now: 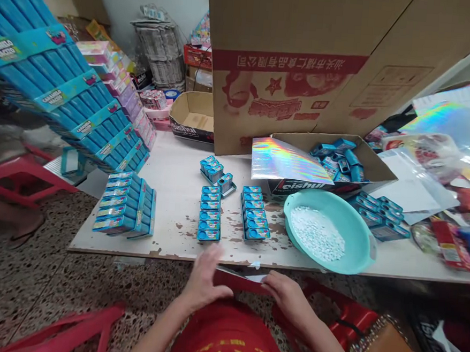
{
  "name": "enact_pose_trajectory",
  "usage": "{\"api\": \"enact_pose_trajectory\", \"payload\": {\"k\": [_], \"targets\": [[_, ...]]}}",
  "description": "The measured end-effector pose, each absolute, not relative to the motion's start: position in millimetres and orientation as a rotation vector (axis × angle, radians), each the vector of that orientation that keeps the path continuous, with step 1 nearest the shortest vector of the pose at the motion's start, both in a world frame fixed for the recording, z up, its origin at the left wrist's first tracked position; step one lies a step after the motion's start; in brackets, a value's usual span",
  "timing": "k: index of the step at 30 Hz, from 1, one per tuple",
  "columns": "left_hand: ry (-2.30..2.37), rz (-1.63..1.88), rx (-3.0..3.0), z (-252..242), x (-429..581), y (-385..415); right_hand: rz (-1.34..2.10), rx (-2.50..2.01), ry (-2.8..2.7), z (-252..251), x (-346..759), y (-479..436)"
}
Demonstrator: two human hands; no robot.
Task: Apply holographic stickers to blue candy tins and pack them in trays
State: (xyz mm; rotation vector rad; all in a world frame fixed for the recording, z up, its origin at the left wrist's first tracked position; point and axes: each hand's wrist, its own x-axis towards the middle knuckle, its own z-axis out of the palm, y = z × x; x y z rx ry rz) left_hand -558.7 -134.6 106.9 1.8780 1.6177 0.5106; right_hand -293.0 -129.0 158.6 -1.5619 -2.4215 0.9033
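Observation:
My left hand (205,281) is at the table's front edge, slightly blurred, with its fingers stretched out and thumb apart, holding nothing. It is just below a row of small blue tins (209,215). My right hand (287,295) has its fingers curled at the end of a flat red piece with a white edge (238,277), which lies low between both hands in front of my body. What exactly this piece is stays unclear. A second row of blue tins (255,214) stands to the right of the first, and a few more tins (212,167) sit behind.
A turquoise basin (364,260) holds small white pellets. Behind it an open carton (375,178) contains loose blue tins. Blue packs are stacked at the left (124,206), with a taller stack (68,86) beyond. A large cardboard box (294,24) blocks the back.

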Motion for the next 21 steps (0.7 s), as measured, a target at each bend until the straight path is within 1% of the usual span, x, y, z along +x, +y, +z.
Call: {"api": "enact_pose_trajectory", "payload": {"k": [2,3,7,12,14,18,21], "targets": [[1.280,0.271,2.044,117.8,-529.4,-126.8,0.969,-1.524,-2.382,161.1,-293.7,-122.6],[1.214,0.187,2.063,121.3,-520.5,-121.7,1.003,-1.516,-2.351,161.0,-292.9,-120.2],[1.215,0.049,2.066,124.2,-512.1,-110.5,1.111,-1.559,-2.059,152.5,-282.9,-115.1],[1.312,-0.024,1.998,122.6,-511.7,-118.8,1.055,-1.598,-1.508,149.1,-276.7,-101.4],[1.301,-0.055,1.980,123.9,-506.0,-118.2,1.173,-1.533,-1.286,151.9,-288.4,-82.5],[1.247,-0.095,1.980,128.2,-495.9,-100.6,1.593,-1.310,-0.787,147.7,-342.3,-11.6],[1.256,-0.126,1.957,133.6,-495.5,-80.9,1.710,-1.429,-0.717,133.1,-393.7,56.5]]}}
